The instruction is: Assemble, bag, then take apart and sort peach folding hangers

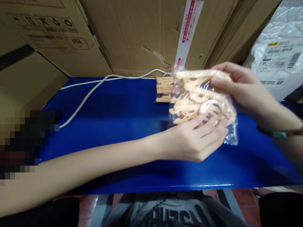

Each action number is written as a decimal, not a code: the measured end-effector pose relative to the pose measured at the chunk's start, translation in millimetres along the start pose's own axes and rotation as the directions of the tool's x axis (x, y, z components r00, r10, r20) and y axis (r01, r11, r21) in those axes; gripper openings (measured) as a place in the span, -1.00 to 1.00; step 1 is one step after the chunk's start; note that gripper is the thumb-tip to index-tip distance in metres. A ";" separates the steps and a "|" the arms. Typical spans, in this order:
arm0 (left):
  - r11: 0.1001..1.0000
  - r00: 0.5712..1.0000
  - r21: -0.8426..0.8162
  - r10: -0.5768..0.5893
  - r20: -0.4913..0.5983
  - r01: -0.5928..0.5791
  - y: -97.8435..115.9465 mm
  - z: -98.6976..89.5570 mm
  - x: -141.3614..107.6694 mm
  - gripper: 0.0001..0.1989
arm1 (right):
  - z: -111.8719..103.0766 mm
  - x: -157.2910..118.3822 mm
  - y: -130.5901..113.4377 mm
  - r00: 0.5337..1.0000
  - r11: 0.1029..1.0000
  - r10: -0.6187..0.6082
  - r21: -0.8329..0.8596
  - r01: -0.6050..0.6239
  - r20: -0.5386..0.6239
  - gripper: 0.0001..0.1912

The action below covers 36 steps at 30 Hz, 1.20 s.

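Observation:
A clear plastic bag of pale wooden pieces (189, 104) is held up over the blue table. My right hand (239, 82) pinches its upper right edge, thumb in front. Across the lower front of the bag lie the fingers of my left hand (199, 138), curved against the plastic; its thumb is hidden. The pieces inside are curved and straight, some with holes, slightly blurred. Partly hidden behind the held bag, a second bag of similar wooden pieces (163, 90) lies flat on the table.
Cardboard boxes (137, 37) stand along the back and an open box (40, 75) at the left. A white cable (90, 96) runs over the blue table (123, 123). A labelled, silvery-white wrapped parcel (279, 60) is at the right. The table's front edge is near my lap.

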State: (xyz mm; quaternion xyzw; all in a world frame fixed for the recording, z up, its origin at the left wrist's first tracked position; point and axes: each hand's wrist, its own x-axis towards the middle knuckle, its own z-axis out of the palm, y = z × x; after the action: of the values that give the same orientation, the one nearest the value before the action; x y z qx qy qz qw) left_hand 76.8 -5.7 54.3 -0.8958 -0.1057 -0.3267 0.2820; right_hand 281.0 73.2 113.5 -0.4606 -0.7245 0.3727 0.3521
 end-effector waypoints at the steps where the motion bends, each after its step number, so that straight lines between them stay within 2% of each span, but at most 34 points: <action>1: 1.000 0.997 0.006 -0.014 0.071 0.014 -6.2 8.8 10.4 -0.61 | -9.7 9.9 0.9 0.999 1.000 -0.019 0.009 0.020 -0.041 -0.77; 4: 0.989 0.953 -0.114 -0.056 0.298 0.094 -23.1 36.9 40.6 -0.47 | -35.8 35.5 15.4 0.996 1.000 0.016 -0.008 -0.017 -0.092 -0.82; 7: 0.979 0.916 -0.154 -0.061 0.397 0.132 -36.7 60.1 60.3 -0.48 | -52.5 55.5 40.0 0.994 0.998 0.067 0.022 -0.065 -0.084 -0.70; 9: 0.986 0.903 -0.122 -0.054 0.426 0.116 -44.9 69.8 62.8 -0.49 | -55.9 67.8 56.0 0.994 0.995 0.090 0.052 -0.086 -0.061 -0.63; 11: 0.993 0.904 -0.089 -0.036 0.427 0.082 -53.9 75.1 55.1 -0.49 | -51.3 81.4 69.4 0.996 0.995 0.081 0.060 -0.080 -0.029 -0.59; 13: 0.997 0.917 -0.071 -0.010 0.398 0.042 -64.1 77.5 38.2 -0.50 | -38.6 97.2 80.0 1.000 0.999 0.020 0.029 -0.020 0.010 -0.53; 17: 1.000 0.944 0.014 -0.019 0.329 0.015 -81.8 79.3 -7.5 -0.55 | 1.1 127.2 91.9 0.987 0.986 -0.147 -0.074 0.152 0.058 -0.33; 19: 0.998 0.947 0.062 -0.022 0.321 0.002 -85.6 80.0 -26.8 -0.56 | 18.8 134.4 90.4 0.976 0.963 -0.209 -0.165 0.215 0.056 -0.35; 20: 0.997 0.948 0.083 -0.027 0.316 0.001 -86.2 80.3 -33.9 -0.57 | 25.3 134.9 87.3 0.965 0.921 -0.259 -0.291 0.261 0.045 -0.40; 22: 0.993 0.948 0.114 -0.062 0.312 0.028 -85.8 80.4 -43.1 -0.57 | 32.3 130.4 77.4 0.926 0.752 -0.377 -0.580 0.314 0.014 -0.50; 24: 0.989 0.942 0.129 -0.117 0.316 0.079 -84.6 79.8 -46.4 -0.58 | 32.4 120.8 65.8 0.887 0.609 -0.461 -0.736 0.296 -0.024 -0.52; 27: 0.980 0.927 0.132 -0.185 0.325 0.149 -83.5 78.1 -45.6 -0.61 | 25.4 103.4 55.4 0.869 0.589 -0.487 -0.768 0.252 -0.089 -0.60; 31: 0.964 0.912 0.147 -0.256 0.319 0.220 -81.7 75.8 -42.0 -0.64 | 17.2 81.8 59.5 0.870 0.512 -0.484 -0.836 0.198 -0.091 -0.74; 34: 0.960 0.914 0.158 -0.268 0.304 0.229 -79.0 75.2 -40.3 -0.62 | 17.6 69.9 66.9 0.826 0.448 -0.553 -0.874 0.185 -0.108 -0.65; 36: 0.959 0.917 0.154 -0.275 0.288 0.239 -77.2 75.3 -40.0 -0.63 | 20.9 66.8 71.6 0.819 0.444 -0.565 -0.874 0.198 -0.102 -0.57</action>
State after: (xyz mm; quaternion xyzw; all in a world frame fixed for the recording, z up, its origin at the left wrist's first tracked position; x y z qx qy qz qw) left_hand 56.9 100.6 15.0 -0.8962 -0.2836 -0.2111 0.2681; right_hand 270.2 152.1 52.9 -0.4531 -0.8143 -0.2055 0.2990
